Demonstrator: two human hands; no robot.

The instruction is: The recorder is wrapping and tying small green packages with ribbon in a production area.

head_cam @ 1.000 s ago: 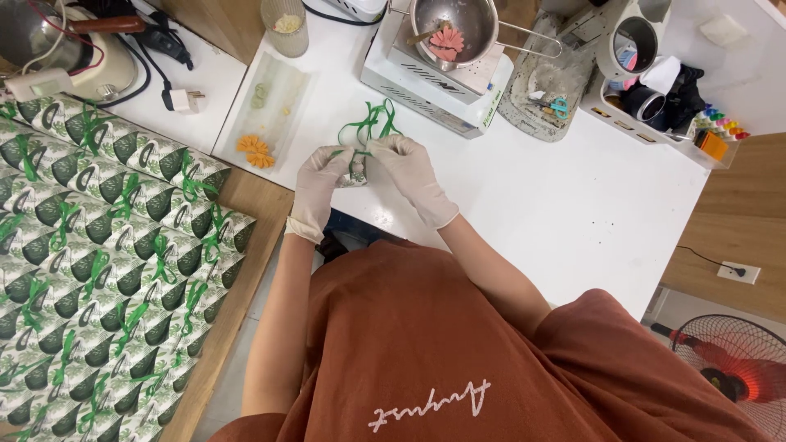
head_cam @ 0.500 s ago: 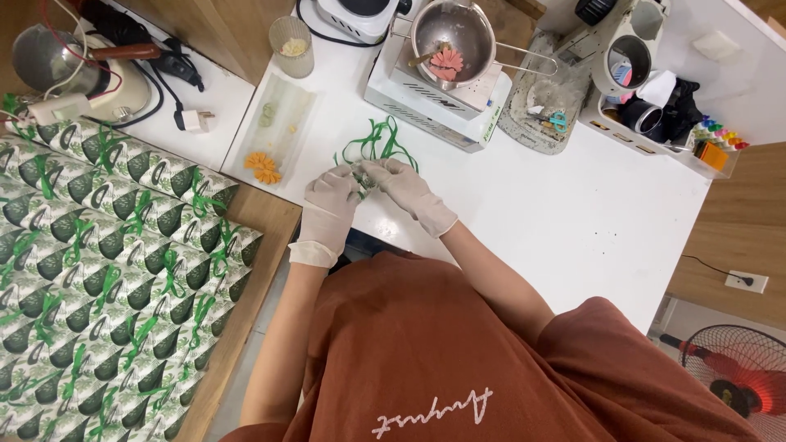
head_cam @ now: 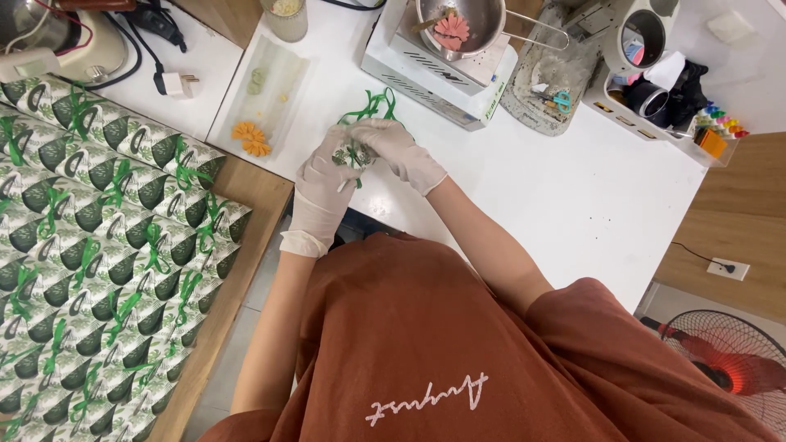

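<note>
Both gloved hands meet over the white bench, closed around a small leaf-printed pouch held just above the surface, near the bench's front edge. The left hand cups the pouch from below and from the person's own left, its fingers wrapped round the body; the right hand comes in from the other side, its fingers pinching at the pouch's top. A green ribbon rises from that top and loops away from the body, towards the white scale carrying a metal bowl, so the pouch's long axis runs roughly from the person outward. The right hand is the nearer one to the ribbon (its loose ends lie just beyond those fingertips).

Compared with half a second ago, the hands sit closer together and the ribbon loop looks smaller and more gathered. Finished pouches lie packed in rows at the left.
</note>
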